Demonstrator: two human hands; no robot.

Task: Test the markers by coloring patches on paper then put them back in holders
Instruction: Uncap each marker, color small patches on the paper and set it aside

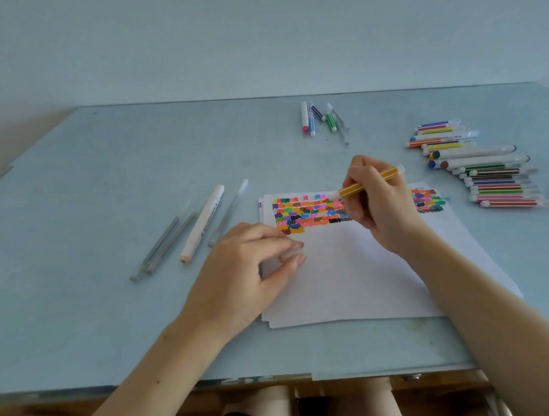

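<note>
Nearest you, the table edge runs across the bottom of the view, both forearms reaching over it.

Your left hand rests at the left edge of the paper stack, palm down. Thumb and forefinger are pinched on a small clear cap, lying just above the white sheet; the other fingers are curled loosely.

Your right hand is farther in, over the upper part of the paper. Fingers are wrapped round an orange marker with white stripes, grip closed about the middle of the barrel. The barrel slants up to the right past the knuckles; the pale tip end points down-left, out beyond the thumb, just at the top row of the coloured patches. Cannot tell whether the tip touches the sheet.

The patches form a dense block across the top of the paper, partly hidden by the right hand, showing again on its right side.

Left of the paper: a white marker and several clear tubes lying diagonally, apart from your left hand.

Right, beyond the paper: a row of markers lying side by side.

Farthest: a small cluster of markers near the table's back edge.
</note>
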